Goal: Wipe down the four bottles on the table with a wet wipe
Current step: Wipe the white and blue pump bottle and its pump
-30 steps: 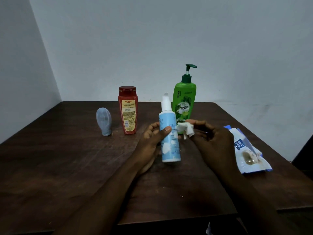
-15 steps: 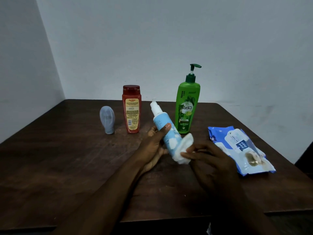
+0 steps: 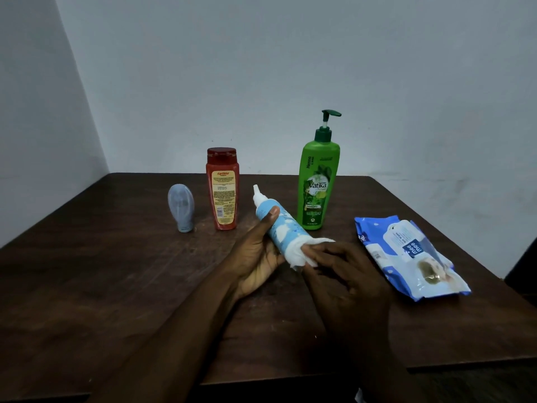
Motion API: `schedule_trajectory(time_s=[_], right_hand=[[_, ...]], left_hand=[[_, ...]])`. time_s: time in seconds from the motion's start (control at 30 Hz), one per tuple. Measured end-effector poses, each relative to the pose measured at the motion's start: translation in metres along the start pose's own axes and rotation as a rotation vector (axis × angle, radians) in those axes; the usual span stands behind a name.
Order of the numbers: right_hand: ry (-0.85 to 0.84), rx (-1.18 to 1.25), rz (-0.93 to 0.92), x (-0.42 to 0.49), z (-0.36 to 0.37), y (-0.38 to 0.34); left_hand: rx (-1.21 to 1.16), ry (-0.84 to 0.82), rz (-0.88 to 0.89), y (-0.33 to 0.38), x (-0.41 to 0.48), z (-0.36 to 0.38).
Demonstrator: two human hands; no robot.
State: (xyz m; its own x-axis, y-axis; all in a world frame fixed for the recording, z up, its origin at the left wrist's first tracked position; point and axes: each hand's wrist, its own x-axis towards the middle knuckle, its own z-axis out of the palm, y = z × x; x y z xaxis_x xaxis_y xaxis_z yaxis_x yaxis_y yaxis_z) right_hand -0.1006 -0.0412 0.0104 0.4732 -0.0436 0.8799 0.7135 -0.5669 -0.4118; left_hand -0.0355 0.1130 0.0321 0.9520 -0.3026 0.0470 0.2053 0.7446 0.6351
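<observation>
Mid-frame, our left hand (image 3: 255, 257) grips the tilted light-blue plastic bottle (image 3: 280, 228) — fingers of our right hand (image 3: 348, 277) pinch the white wet wipe (image 3: 299, 251); rub all round.

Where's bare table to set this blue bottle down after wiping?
Widest bare patch: left side of the table, in front of the grey bottle and red bottle. A gap lies between the green pump bottle and wipes pack. The centre is crowded.

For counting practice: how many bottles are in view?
4: grey bottle standing leftmost, red bottle beside it, green pump bottle further right, blue bottle tilted in the left hand.
</observation>
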Motion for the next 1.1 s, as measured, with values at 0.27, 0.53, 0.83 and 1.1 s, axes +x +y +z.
schedule_trajectory(time_s=[0.27, 0.53, 0.83, 1.1], right_hand=[[-0.108, 0.001, -0.191, -0.009, 0.012, 0.004], [-0.139, -0.14, -0.096, 0.004, 0.0, 0.025], [-0.065, 0.194, 0.47, 0.026, -0.005, 0.032], [-0.248, 0.269, 0.568, 0.04, 0.013, 0.045]], left_hand=[[0.006, -0.018, -0.078, 0.001, 0.0, -0.005], [-0.044, 0.005, -0.039, 0.002, 0.0, -0.002], [0.128, -0.022, 0.037, 0.001, 0.003, -0.005], [0.259, 0.073, 0.15, 0.001, 0.01, -0.013]])
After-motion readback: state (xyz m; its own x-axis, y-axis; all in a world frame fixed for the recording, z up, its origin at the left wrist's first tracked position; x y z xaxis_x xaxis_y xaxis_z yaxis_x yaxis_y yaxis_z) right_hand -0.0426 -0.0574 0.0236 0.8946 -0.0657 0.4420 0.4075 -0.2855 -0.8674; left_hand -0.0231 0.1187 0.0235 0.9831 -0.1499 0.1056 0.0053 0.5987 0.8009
